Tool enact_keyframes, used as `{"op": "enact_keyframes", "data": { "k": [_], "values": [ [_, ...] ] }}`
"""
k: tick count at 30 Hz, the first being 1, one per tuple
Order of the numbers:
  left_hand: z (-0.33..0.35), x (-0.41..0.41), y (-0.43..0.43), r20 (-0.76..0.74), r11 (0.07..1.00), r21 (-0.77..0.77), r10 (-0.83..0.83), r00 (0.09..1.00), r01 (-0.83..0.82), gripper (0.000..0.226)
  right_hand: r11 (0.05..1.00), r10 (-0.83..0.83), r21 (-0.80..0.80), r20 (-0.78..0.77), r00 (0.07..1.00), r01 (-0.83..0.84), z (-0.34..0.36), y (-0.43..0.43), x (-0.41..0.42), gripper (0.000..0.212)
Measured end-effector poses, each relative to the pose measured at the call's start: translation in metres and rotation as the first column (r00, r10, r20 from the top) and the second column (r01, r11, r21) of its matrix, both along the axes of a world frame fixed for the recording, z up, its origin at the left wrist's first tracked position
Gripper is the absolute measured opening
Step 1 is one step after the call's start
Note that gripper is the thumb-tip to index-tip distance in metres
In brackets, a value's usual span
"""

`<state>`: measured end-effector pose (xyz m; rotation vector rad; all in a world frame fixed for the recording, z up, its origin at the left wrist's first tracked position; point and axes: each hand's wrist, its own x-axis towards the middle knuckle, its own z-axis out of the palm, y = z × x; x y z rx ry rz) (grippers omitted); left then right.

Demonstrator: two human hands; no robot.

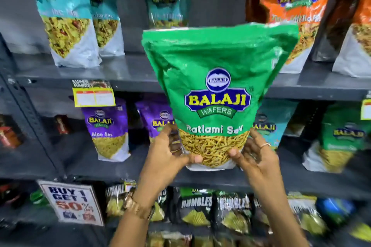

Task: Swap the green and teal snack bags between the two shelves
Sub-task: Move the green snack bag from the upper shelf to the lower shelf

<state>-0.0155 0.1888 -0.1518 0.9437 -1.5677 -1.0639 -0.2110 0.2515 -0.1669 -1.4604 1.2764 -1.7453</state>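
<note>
A green Ratlami Sev bag point(216, 78) is held upright in front of the shelves, its top level with the upper shelf point(128, 74). My left hand point(166, 152) and my right hand point(255, 154) grip its lower corners from either side. Teal bags stand on the upper shelf: one at the far left point(66, 16), one beside it point(106, 20), one further back point(166, 6). Another teal bag point(271, 124) stands on the middle shelf point(200, 178), partly hidden behind the held bag. A second green bag point(339, 138) stands at the right of that shelf.
Orange bags point(297, 6) fill the upper shelf's right side. Purple Aloo Sev bags point(108, 128) stand on the middle shelf's left. Black Rumbles bags point(200, 206) line the bottom shelf. A yellow price tag point(94, 94) and a "Buy 1 Get 1" sign point(72, 202) hang off shelf edges.
</note>
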Motion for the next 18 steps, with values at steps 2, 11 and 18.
{"op": "enact_keyframes", "data": {
  "k": [2,11,18],
  "values": [
    [-0.024,-0.008,-0.004,0.039,0.999,0.039,-0.017,0.999,0.016,0.064,0.997,0.010,0.078,-0.020,1.000,-0.008,-0.028,0.002,-0.008,0.057],
    [-0.112,-0.049,-0.038,0.158,0.973,0.229,-0.073,0.985,0.035,0.060,0.945,-0.046,0.324,0.007,0.999,0.041,-0.111,-0.015,-0.032,0.050],
    [-0.149,-0.076,-0.069,0.199,0.953,0.299,-0.108,0.974,0.045,0.066,0.906,-0.092,0.413,-0.015,0.996,0.090,-0.141,-0.042,-0.047,0.044]
  ]
}}
